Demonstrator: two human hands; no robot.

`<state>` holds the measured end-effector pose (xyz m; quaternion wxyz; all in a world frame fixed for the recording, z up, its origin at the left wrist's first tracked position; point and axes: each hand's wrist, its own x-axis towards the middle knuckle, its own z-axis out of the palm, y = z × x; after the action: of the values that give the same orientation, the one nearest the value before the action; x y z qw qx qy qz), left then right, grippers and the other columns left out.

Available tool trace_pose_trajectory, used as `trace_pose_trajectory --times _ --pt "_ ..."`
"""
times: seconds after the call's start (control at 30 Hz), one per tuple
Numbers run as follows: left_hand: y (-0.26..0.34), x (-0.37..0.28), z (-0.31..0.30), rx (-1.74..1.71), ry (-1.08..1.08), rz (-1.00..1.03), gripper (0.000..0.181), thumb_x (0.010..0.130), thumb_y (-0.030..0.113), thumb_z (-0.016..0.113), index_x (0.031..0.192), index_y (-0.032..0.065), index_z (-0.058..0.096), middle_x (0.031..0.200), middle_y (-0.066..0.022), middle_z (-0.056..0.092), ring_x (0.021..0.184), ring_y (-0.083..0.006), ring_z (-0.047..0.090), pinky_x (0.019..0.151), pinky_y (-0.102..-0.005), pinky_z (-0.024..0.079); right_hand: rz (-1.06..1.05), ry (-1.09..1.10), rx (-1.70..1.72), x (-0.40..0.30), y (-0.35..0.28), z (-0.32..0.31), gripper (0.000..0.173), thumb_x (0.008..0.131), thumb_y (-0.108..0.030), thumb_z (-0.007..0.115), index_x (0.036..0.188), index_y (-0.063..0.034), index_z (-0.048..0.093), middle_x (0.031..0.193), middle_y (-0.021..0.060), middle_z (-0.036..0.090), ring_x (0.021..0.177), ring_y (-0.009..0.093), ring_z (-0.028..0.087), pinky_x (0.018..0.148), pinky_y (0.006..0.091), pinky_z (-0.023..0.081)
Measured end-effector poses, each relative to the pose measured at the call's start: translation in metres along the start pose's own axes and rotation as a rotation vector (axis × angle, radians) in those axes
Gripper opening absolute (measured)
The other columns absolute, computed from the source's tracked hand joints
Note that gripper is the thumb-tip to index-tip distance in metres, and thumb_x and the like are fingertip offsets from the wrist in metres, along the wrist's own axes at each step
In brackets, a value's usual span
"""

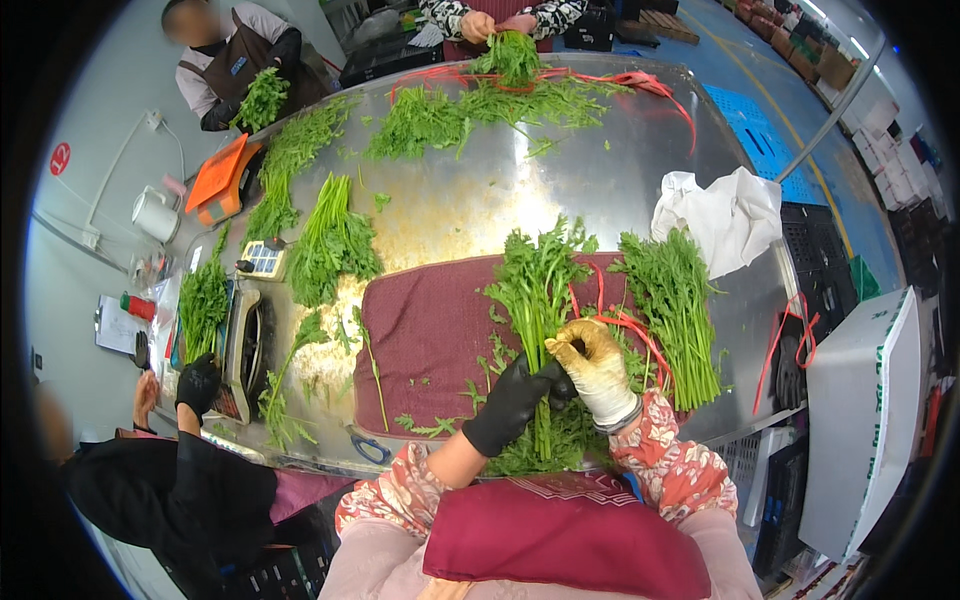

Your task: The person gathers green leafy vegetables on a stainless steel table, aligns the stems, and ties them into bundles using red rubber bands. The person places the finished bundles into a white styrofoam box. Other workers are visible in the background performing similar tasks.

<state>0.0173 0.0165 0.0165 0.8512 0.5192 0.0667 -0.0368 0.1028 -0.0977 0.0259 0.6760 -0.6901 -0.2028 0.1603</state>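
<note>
My left hand [517, 397], in a black glove, is wrapped around the stems of a bunch of leafy greens [534, 289]. The leaves point away from me and the cut stems hang toward my apron. My right hand [596, 367], in a stained whitish glove, is curled close against the right side of these stems, thumb and forefinger together; whether anything is pinched there is hidden. Beneath lies a maroon cloth [424, 330] with loose leaf bits. Red ties [626, 321] lie on it, right of the bunch. Farther right rests another bunch of greens [679, 322].
A metal table [630, 161] carries more greens [330, 240], crumpled white paper [720, 217], scissors [370, 448] and an orange scale [221, 180]. A white foam box [855, 427] stands at right. Co-workers stand at left and across; a black-gloved hand [199, 384] holds greens at left.
</note>
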Motion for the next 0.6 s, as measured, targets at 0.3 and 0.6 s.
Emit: trace_pose_trajectory --times 0.3,0.6 --pt "0.006 -0.005 0.006 -0.531 0.012 -0.109 0.044 0.096 0.05 0.033 0.096 0.0101 0.051 0.072 -0.0002 0.049 0.062 -0.0104 0.046 0.055 -0.0246 0.037 -0.409 -0.201 -0.37 0.005 -0.029 -0.009 0.007 0.074 -0.009 0.068 0.078 -0.0056 0.063 0.077 0.0072 0.063 0.075 0.025 0.059 0.07 0.0355 0.044" --pt "0.0 0.003 -0.017 -0.537 0.036 -0.14 0.039 0.097 0.037 0.042 0.115 0.0023 0.048 0.1 -0.0108 0.06 0.094 -0.0213 0.059 0.083 -0.0343 0.049 -0.488 -0.411 -0.306 -0.014 -0.022 -0.016 0.007 0.072 -0.007 0.066 0.076 -0.0105 0.062 0.075 0.0031 0.061 0.07 0.025 0.056 0.069 0.0375 0.04"
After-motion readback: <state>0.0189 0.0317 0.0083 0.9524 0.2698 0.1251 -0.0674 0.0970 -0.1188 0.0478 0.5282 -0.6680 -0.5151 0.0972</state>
